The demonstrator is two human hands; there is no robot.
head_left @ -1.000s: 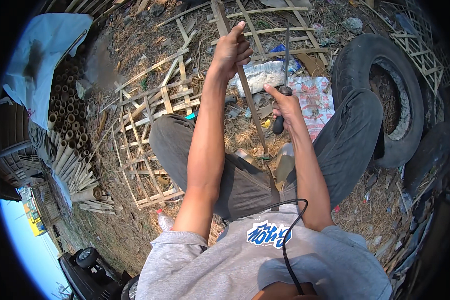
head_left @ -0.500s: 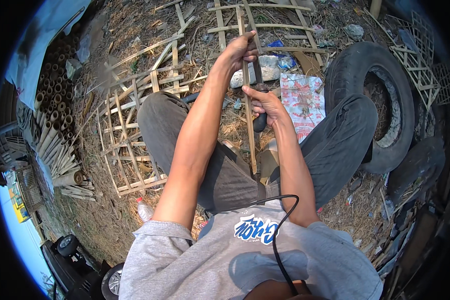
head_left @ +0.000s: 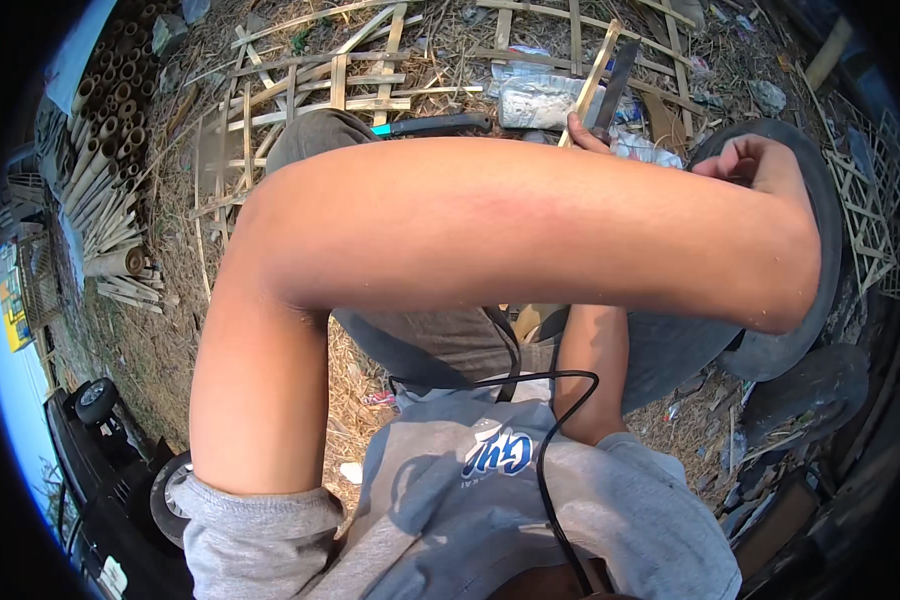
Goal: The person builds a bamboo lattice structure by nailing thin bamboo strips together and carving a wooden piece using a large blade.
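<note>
The left hand (head_left: 760,160) was lifted off the work and swung over to the person's right. Its bare forearm crossed the whole view and hid most of what lay on the lap. Its fingers (head_left: 732,152) were curled in loosely, with nothing showing inside them.

Only the tips of the right hand (head_left: 582,132) showed above that forearm. They were pressed against the lower part of a bamboo strip (head_left: 600,75), which stood slanted upward over the knees. A dark flat blade (head_left: 620,80) lay just beside it. Whether the right hand also held the blade could not be told.

A black-handled knife (head_left: 440,124) lay by the left knee, untouched by either hand.

As a judgement, the strip was only partly worked. It was in one hand only, with the other hand off it, so trimming or splitting looked paused rather than finished. The woven bamboo lattice (head_left: 340,85) spread on the ground (head_left: 170,340) in front of the knees had open gaps and loose slats. More strips probably remained to be prepared and set into it.

A stack of bamboo poles (head_left: 100,160) lay at the left edge of the ground, and an old tyre (head_left: 820,300) lay at the right. A crumpled plastic bag (head_left: 540,100) lay near the strip's foot.
</note>
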